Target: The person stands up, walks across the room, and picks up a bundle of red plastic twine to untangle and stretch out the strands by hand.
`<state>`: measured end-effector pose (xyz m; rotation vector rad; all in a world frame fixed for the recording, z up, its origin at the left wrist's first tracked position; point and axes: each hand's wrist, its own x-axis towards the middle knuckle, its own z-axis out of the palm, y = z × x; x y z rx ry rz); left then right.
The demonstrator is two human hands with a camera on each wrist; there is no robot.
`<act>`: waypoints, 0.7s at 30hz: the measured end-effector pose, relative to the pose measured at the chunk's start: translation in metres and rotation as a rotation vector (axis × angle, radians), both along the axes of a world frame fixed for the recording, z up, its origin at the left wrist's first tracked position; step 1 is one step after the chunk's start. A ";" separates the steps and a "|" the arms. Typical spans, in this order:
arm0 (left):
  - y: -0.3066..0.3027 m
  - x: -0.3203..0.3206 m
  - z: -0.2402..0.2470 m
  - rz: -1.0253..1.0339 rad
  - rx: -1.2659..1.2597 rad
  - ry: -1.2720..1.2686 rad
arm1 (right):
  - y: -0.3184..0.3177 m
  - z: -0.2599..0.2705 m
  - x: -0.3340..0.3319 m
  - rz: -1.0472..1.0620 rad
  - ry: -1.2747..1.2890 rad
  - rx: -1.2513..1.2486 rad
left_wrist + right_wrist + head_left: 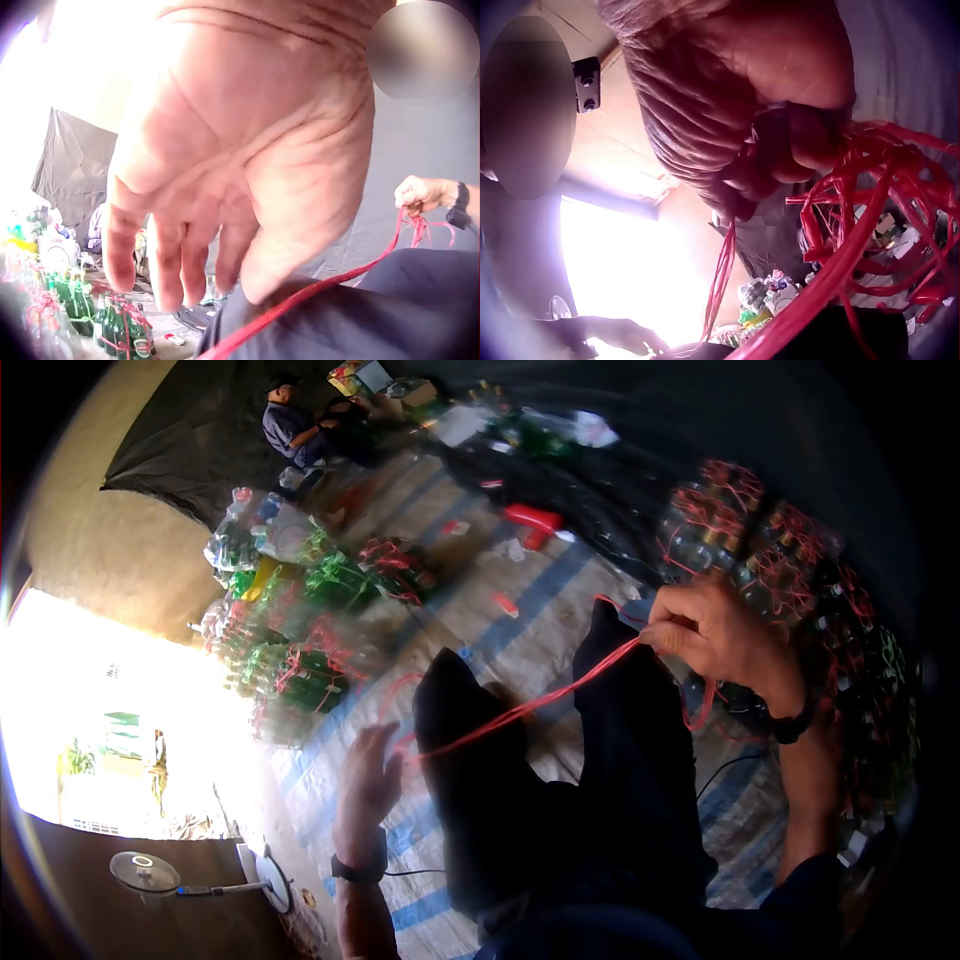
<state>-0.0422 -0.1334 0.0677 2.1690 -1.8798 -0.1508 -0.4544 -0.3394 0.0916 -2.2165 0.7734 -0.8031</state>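
Red plastic twine (545, 706) stretches across the lap, over the dark trouser knees. My right hand (705, 628) grips one end of it above the right knee, fingers curled in. Loose loops of the twine (855, 202) bunch beside that fist in the right wrist view. My left hand (366, 785) hangs beside the left knee, close to the twine's other end. Seen from the left wrist, the palm of my left hand (240, 157) faces the camera with relaxed fingers pointing down and nothing between them; the twine runs past the thumb tip.
Bundles of green bottles (310, 680) tied with twine stand at left, more tied bottles (790, 575) at right. A striped sheet (530, 605) covers the floor, with a red object (535, 523) on it. Another person (290, 430) sits at the back. A pedestal fan (145, 872) stands lower left.
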 end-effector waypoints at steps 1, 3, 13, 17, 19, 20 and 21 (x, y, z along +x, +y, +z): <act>-0.006 -0.005 0.004 0.026 -0.071 0.084 | 0.003 0.000 0.004 0.000 -0.008 -0.028; -0.027 -0.043 0.034 0.058 -0.019 0.657 | 0.008 -0.004 0.012 0.027 -0.024 -0.033; -0.099 -0.167 0.009 -0.456 -0.124 0.868 | 0.029 -0.024 0.052 0.057 -0.184 -0.042; -0.102 -0.175 0.005 -0.353 0.070 0.933 | 0.028 -0.035 0.045 0.046 -0.157 0.145; -0.102 -0.172 0.004 -0.370 0.084 0.906 | 0.026 -0.043 0.046 0.067 -0.134 0.133; -0.103 -0.170 0.002 -0.397 0.062 0.851 | 0.027 -0.043 0.046 0.069 -0.128 0.151; -0.103 -0.168 -0.002 -0.425 0.043 0.798 | 0.029 -0.042 0.046 0.068 -0.122 0.170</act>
